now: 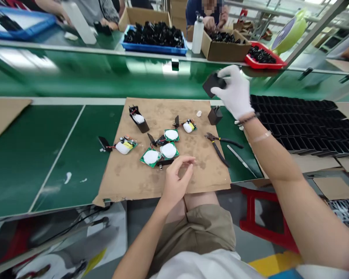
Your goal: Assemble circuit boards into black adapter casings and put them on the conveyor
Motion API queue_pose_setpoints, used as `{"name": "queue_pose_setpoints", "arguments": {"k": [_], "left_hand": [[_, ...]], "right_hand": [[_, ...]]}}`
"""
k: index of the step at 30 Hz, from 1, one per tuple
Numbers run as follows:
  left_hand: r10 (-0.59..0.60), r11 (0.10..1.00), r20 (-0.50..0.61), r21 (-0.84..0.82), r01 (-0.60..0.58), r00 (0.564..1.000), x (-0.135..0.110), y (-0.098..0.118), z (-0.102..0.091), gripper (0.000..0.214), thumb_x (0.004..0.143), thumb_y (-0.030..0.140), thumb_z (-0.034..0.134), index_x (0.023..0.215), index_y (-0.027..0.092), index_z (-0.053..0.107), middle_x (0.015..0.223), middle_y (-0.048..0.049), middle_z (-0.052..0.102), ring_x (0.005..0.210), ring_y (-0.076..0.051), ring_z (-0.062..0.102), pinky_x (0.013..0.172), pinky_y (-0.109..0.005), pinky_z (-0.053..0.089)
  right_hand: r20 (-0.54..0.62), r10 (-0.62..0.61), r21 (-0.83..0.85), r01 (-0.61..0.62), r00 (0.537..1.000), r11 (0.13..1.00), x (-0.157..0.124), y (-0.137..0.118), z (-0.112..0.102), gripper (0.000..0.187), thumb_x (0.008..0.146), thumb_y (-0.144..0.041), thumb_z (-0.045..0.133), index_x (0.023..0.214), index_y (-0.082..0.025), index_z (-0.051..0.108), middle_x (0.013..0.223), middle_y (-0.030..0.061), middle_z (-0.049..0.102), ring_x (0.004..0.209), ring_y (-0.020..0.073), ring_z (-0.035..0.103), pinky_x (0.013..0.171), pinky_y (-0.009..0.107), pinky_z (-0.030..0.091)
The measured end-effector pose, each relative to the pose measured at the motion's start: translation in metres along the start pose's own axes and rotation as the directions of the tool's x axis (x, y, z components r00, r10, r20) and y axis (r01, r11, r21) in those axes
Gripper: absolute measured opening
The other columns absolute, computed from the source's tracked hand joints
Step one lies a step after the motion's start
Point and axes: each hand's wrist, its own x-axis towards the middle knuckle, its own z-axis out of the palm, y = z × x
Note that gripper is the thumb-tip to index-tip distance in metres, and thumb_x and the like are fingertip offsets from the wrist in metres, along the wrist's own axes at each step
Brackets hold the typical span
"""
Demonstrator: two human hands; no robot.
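Note:
My right hand (234, 91), in a white glove, grips a black plug adapter case (213, 84) above the far edge of the cardboard sheet (197, 176). Below it, a similar black adapter (215, 115) stands with its prongs up. My bare left hand (178, 180) hovers over the cardboard, fingers curved and apart, with nothing seen in them. Nearest to it are green circuit boards with white pads (168, 150) and a dark flat part. Around these lie a circuit board with yellow parts (189, 126), another wired board (124, 145) and an opened black case (139, 119).
Black-and-yellow pliers (218, 145) and a thin metal tool (241, 160) lie on the right. Rows of black cases (302, 126) stand farther right. Beyond the green belt (104, 77) are a blue tray (154, 49), a carton (221, 50), a red tray (273, 64) and co-workers.

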Motion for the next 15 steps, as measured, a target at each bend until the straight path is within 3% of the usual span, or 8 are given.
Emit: {"name": "queue_pose_setpoints", "arguments": {"k": [1, 3, 5, 8, 11, 15], "left_hand": [[-0.006, 1.0, 0.002, 0.011, 0.006, 1.0, 0.0, -0.001, 0.0, 0.015, 0.093, 0.021, 0.062, 0.1, 0.019, 0.076, 0.098, -0.0059, 0.078, 0.095, -0.016, 0.073, 0.09, -0.025, 0.056], [-0.023, 1.0, -0.004, 0.017, 0.023, 1.0, 0.001, -0.002, -0.001, 0.017, 0.093, 0.024, 0.062, 0.101, 0.018, 0.076, 0.098, -0.0068, 0.078, 0.095, -0.017, 0.074, 0.09, -0.026, 0.057], [-0.047, 0.999, -0.017, 0.01, 0.048, 0.999, 0.002, -0.003, -0.001, 0.019, 0.092, 0.027, 0.063, 0.104, 0.018, 0.075, 0.099, -0.0077, 0.078, 0.095, -0.018, 0.074, 0.09, -0.028, 0.058], [-0.093, 0.996, -0.017, -0.011, 0.093, 0.996, 0.004, -0.005, -0.001, 0.023, 0.092, 0.031, 0.064, 0.106, 0.017, 0.075, 0.1, -0.0084, 0.078, 0.096, -0.019, 0.075, 0.09, -0.029, 0.059], [-0.119, 0.993, 0.01, -0.025, 0.119, 0.993, 0.004, -0.005, -0.001, 0.024, 0.091, 0.033, 0.064, 0.105, 0.018, 0.075, 0.1, -0.0086, 0.078, 0.097, -0.02, 0.074, 0.092, -0.03, 0.059], [-0.115, 0.993, 0.026, -0.018, 0.115, 0.993, 0.004, -0.004, -0.002, 0.025, 0.091, 0.036, 0.064, 0.104, 0.018, 0.075, 0.1, -0.0085, 0.077, 0.097, -0.019, 0.073, 0.093, -0.031, 0.058]], "right_hand": [[0.02, 0.001, -0.191, 0.002, 1.0, 0.982, 0.029, 0.007, 0.008, 0.039, 0.076, -0.012, 0.075, 0.11, -0.025, 0.06, 0.126, 0.0022, 0.072, 0.11, 0.0197, 0.064, 0.115, 0.041, 0.05], [0.061, 0.138, -0.494, -0.09, 0.989, 0.865, 0.07, 0.018, 0.027, 0.038, 0.079, -0.008, 0.069, 0.115, -0.016, 0.061, 0.122, 0.0083, 0.072, 0.115, 0.024, 0.065, 0.113, 0.042, 0.05], [0.063, 0.196, -0.548, -0.13, 0.979, 0.826, 0.089, 0.028, 0.047, 0.037, 0.08, -0.005, 0.069, 0.116, -0.011, 0.063, 0.121, 0.0134, 0.072, 0.118, 0.0282, 0.066, 0.11, 0.044, 0.051], [0.097, 0.261, -0.564, -0.163, 0.96, 0.809, 0.092, 0.038, 0.066, 0.034, 0.084, -0.01, 0.073, 0.117, -0.01, 0.065, 0.123, 0.015, 0.072, 0.117, 0.0275, 0.068, 0.107, 0.046, 0.054], [0.184, 0.306, -0.57, -0.153, 0.934, 0.807, 0.092, 0.037, 0.06, 0.04, 0.086, -0.02, 0.077, 0.124, -0.012, 0.067, 0.126, 0.012, 0.072, 0.113, 0.0231, 0.07, 0.102, 0.043, 0.058], [0.305, 0.298, -0.555, -0.085, 0.904, 0.828, 0.089, 0.021, 0.02, 0.056, 0.09, -0.031, 0.073, 0.143, -0.017, 0.061, 0.131, 0.0084, 0.072, 0.105, 0.0224, 0.072, 0.089, 0.033, 0.06]]}}
